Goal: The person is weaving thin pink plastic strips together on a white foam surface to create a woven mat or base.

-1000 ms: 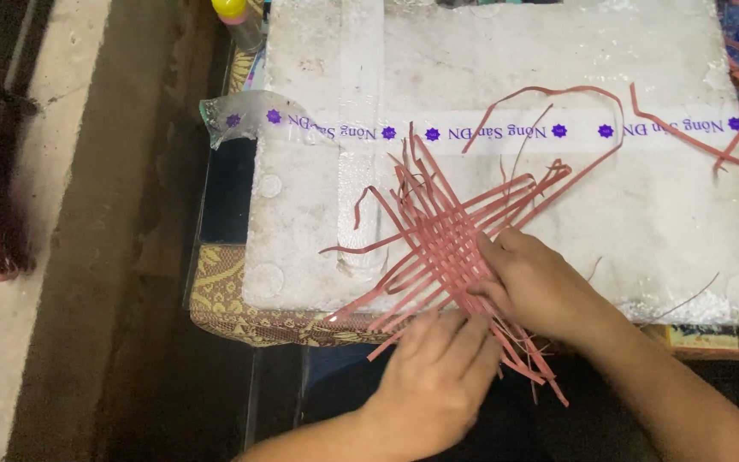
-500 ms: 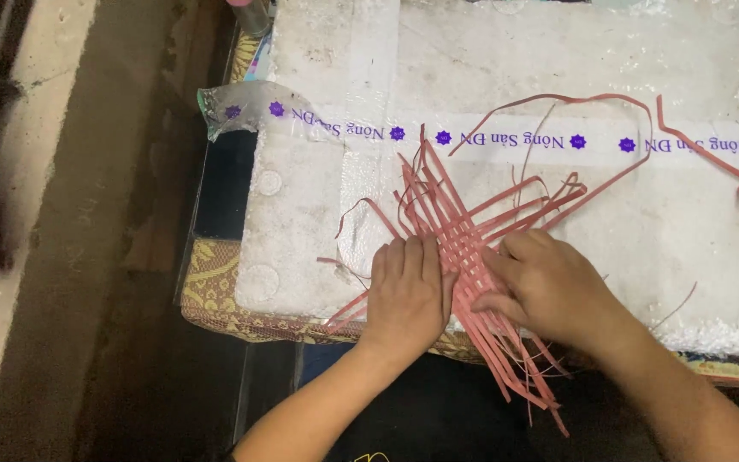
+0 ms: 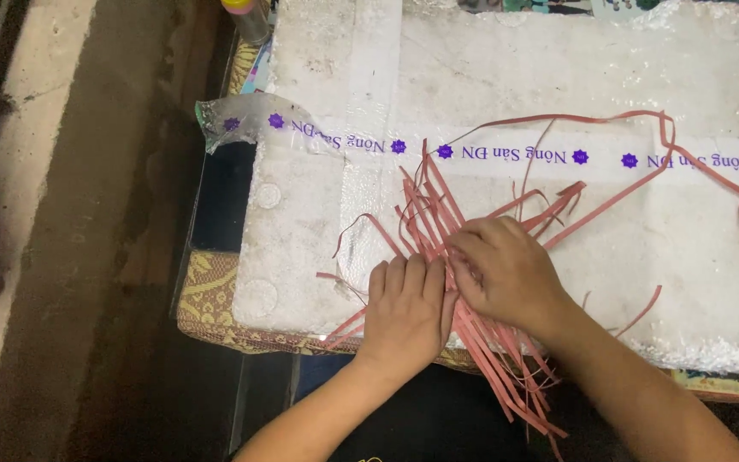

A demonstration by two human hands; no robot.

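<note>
White polystyrene foam makes up the biggest thing in view: a slab-like box lid (image 3: 558, 94) lying flat, crossed by a band of clear packing tape with purple print (image 3: 506, 154). Everything else is placed against this lid. Under its near edge a patterned gold mat (image 3: 211, 308) sticks out, and past its far left corner stands a small bottle with a yellow cap (image 3: 245, 17).

On the lid's near middle lies a bundle of thin reddish-pink strips (image 3: 438, 214), crossed and interlaced where the hands cover them, with loose ends fanning toward the tape and longer tails hanging off the lid's near edge. One long strip (image 3: 643, 171) loops away toward the lid's right side.

Both hands rest on the crossing. The left hand (image 3: 405, 310) lies palm down, fingers extended and close together, pressing the strips flat against the foam rather than grasping. The right hand (image 3: 506, 269) comes in from the right with the wrist angled, fingers curled over the strips; whether its fingertips pinch a single strip is hidden beneath the knuckles.

Judging from this, the weaving goes best if the left palm keeps firm, even pressure on the laid strips while the right works one strip at a time, snug against its neighbour.
</note>
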